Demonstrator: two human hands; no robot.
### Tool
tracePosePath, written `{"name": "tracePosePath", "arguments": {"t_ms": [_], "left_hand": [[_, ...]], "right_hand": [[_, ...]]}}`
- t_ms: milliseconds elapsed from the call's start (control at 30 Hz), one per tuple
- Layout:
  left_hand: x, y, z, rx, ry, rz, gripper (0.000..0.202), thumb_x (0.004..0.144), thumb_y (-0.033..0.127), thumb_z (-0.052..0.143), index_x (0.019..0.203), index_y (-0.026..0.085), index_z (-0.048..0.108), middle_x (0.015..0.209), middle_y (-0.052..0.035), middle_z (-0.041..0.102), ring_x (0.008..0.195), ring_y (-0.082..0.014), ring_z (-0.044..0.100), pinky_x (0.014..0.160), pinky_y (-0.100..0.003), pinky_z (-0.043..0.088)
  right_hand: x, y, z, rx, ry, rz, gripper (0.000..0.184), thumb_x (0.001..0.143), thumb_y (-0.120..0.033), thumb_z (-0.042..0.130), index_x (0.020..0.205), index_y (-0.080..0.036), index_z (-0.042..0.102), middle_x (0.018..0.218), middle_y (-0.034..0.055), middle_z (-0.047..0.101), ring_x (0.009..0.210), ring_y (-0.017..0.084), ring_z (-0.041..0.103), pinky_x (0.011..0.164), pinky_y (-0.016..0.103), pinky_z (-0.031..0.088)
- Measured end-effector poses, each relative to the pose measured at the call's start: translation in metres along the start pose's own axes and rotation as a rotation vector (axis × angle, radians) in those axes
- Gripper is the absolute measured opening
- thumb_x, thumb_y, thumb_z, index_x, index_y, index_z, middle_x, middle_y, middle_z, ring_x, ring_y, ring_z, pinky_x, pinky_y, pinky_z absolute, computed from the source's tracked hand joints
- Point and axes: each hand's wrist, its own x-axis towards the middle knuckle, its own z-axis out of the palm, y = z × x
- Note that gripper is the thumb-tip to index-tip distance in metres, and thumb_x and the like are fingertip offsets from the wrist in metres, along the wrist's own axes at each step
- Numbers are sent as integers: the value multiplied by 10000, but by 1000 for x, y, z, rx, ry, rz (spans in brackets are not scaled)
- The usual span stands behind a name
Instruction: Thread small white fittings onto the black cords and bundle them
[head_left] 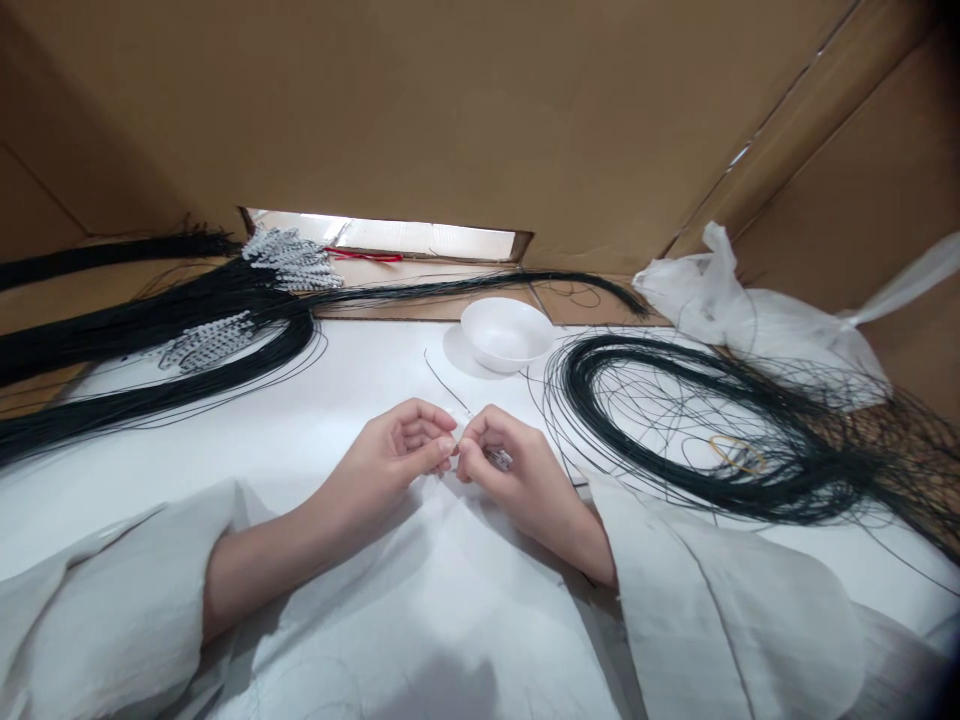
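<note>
My left hand (409, 445) and my right hand (506, 455) meet over the white work surface, thumb and forefinger of each pinched closed, fingertips almost touching. A thin dark cord (442, 380) rises from between them, its free end pointing up and to the left. Whatever lies right at the fingertips is tiny and mostly covered. Under the curled fingers of my right hand a small black-and-white patterned piece (499, 459) shows in part. Just beyond the hands stands a white bowl (504, 345); no contents are visible in it.
A large coil of dark cord (600, 440) lies at right, with a yellow band (735, 453) in it. Bundles of dark cord (97, 325) with black-and-white wrapped ends (289, 258) lie at left. A plastic bag (750, 300) rests against cardboard walls (450, 110).
</note>
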Motion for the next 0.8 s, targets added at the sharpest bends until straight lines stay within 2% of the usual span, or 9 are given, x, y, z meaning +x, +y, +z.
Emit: {"name": "tracePosePath", "arguments": {"t_ms": [133, 400, 500, 800], "left_hand": [[0, 1, 0, -2, 8, -9, 123, 781, 233, 574, 876, 171, 527, 695, 14, 566, 661, -105, 526, 637, -226, 398], [-3, 4, 5, 24, 115, 19, 93, 759, 203, 584, 817, 170, 520, 697, 21, 568, 641, -106, 550, 632, -229, 421], [-4, 4, 4, 36, 111, 15, 87, 760, 203, 582, 822, 170, 530, 692, 23, 570, 641, -104, 548, 629, -224, 419], [-2, 4, 4, 42, 56, -4, 109, 787, 243, 550, 803, 147, 597, 653, -4, 587, 640, -121, 528, 636, -241, 404]], "right_hand": [[0, 0, 0, 1, -3, 7, 99, 818, -171, 459, 720, -182, 450, 691, -5, 564, 643, 108, 548, 615, 231, 425], [-2, -6, 1, -24, 14, 44, 109, 832, -206, 445, 727, -183, 458, 680, -5, 578, 626, 106, 552, 589, 223, 420], [-1, -7, 1, -17, 21, 49, 107, 824, -197, 456, 719, -181, 462, 681, -2, 584, 636, 107, 557, 597, 226, 424], [2, 0, 3, 258, -13, 171, 130, 831, -245, 467, 721, -178, 448, 584, -15, 576, 573, 105, 562, 584, 241, 452]]}}
